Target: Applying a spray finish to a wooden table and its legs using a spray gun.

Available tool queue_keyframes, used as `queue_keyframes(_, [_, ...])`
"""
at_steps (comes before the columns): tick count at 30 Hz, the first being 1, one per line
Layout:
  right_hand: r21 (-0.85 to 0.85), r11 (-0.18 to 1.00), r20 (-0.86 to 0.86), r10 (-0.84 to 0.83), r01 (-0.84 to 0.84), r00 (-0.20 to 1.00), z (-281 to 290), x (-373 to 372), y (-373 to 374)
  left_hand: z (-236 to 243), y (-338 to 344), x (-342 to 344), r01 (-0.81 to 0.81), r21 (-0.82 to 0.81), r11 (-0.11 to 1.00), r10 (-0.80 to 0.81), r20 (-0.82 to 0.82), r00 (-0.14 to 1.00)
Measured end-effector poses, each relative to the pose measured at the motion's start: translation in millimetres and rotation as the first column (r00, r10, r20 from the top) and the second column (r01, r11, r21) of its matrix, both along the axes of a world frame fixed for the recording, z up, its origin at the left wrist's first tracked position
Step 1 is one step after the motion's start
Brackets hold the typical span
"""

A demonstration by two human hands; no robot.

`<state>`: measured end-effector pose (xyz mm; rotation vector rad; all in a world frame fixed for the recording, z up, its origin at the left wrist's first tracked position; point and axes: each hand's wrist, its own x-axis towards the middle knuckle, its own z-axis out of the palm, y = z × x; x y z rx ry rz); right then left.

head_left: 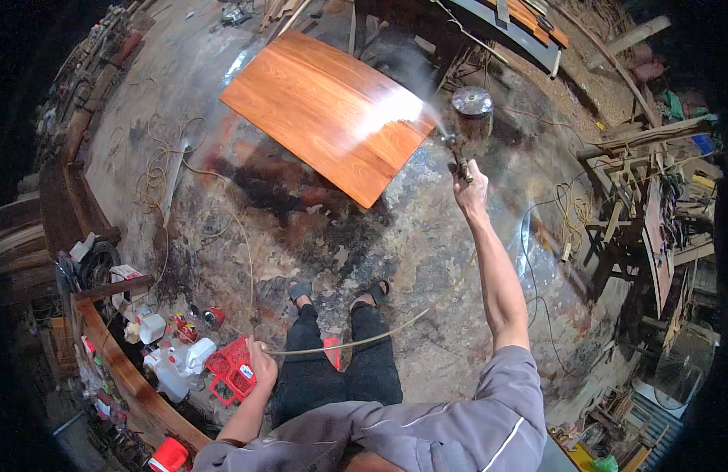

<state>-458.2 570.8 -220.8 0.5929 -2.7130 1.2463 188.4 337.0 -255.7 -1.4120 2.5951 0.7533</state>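
Note:
My right hand (470, 189) grips a spray gun (461, 160), arm stretched forward. A pale mist leaves its nozzle over the right end of an orange-brown wooden panel (321, 110), where a bright glare shows on the glossy surface. My left hand (262, 363) is low at the left, closed around a thin yellowish air hose (364, 343). From there the hose runs across my legs toward the right arm, and its other side leads up over the floor. Right beside the left hand stands a red plastic piece with cut-outs (232, 368).
White plastic jugs (175, 366) and small red cans cluster at the left. Looped hose (150, 185) lies on the stained floor. A round metal-topped container (472, 102) stands right of the panel. Scrap wood (616, 197) and a fan (683, 362) line the right side.

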Motion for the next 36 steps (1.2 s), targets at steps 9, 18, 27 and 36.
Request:
queue_keyframes(9, [-0.039,0.907,0.323,0.408,-0.419,0.854,6.5,90.8,-7.0,-13.8,-6.2,7.0,-0.081,-0.055,0.995,0.079,-0.026,0.997])
queue_keyframes(18, [-0.016,0.947,0.323,0.308,-0.321,0.895,-0.6,58.6,-33.4,-17.7,-4.6,4.7,-0.194,0.060,0.979,0.197,-0.049,0.979])
queue_keyframes(27, [0.103,0.994,-0.020,-0.031,0.033,0.999,10.8,-17.3,-47.1,-16.0,-19.9,24.3,-0.142,0.034,0.989,0.143,-0.020,0.990])
queue_keyframes(36, [-0.064,0.932,0.204,0.363,-0.357,0.909,21.1,66.9,-52.8,-27.6,-39.9,34.6,-0.078,-0.233,0.969,0.050,-0.125,0.991])
